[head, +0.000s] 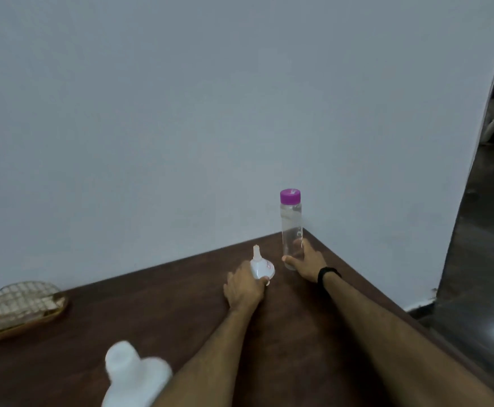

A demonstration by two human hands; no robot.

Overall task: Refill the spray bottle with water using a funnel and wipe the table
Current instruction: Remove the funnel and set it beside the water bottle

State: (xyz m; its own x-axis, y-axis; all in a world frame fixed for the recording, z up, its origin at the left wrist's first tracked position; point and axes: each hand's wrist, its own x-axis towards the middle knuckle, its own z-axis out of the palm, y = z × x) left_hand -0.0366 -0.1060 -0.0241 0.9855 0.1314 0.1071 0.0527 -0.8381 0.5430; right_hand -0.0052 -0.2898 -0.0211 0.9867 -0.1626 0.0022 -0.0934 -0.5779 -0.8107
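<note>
A white funnel rests upside down, spout up, near the far corner of the dark wooden table. My left hand grips its wide rim. Just right of it stands a clear water bottle with a purple cap. My right hand wraps around the base of that bottle; a black band sits on the wrist. A white spray bottle body, blurred and with no spray head on it, stands at the near edge, left of my left forearm.
A woven wire basket holding cloth-like material sits at the table's left side. A plain grey wall backs the table. The table's right edge drops to a dark shiny floor.
</note>
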